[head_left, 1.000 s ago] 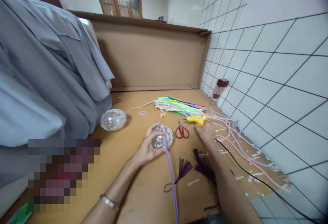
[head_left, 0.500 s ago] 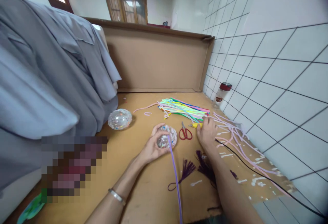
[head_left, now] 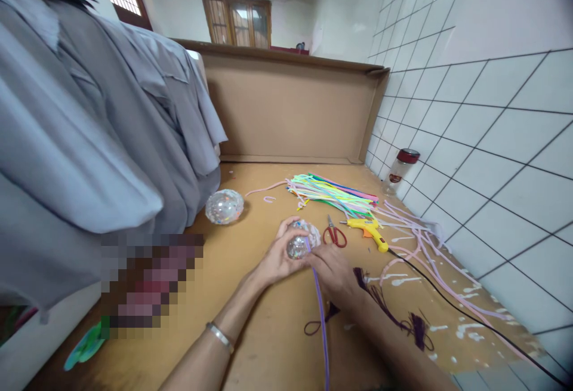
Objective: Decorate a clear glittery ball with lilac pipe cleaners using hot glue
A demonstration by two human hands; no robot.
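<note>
My left hand (head_left: pixel 278 255) is wrapped round a small clear ball (head_left: pixel 297 246) with coloured specks. A purple pipe cleaner (head_left: pixel 321 313) runs from the ball's surface down toward the table's front edge. The fingers of my right hand (head_left: pixel 330 268) are pinched on this strip close to the ball. Right of the ball lie red-handled scissors (head_left: pixel 335 236) and a yellow glue gun (head_left: pixel 369 231) with a black cord. Dark tassels (head_left: pixel 418 328) rest beside my right forearm, partly hidden by it.
Another clear ball (head_left: pixel 224 206) sits at left. Behind is a bundle of coloured pipe cleaners (head_left: pixel 333 194), with loose pink and lilac strips at right. A red-lidded jar (head_left: pixel 400 171) stands by the tiled wall. Grey garments (head_left: pixel 134 122) hang at left, before a cardboard panel (head_left: pixel 290 107).
My right hand has let go of the glue gun, which lies on the table, and has moved left to the purple strip at the ball. The view has shifted slightly.
</note>
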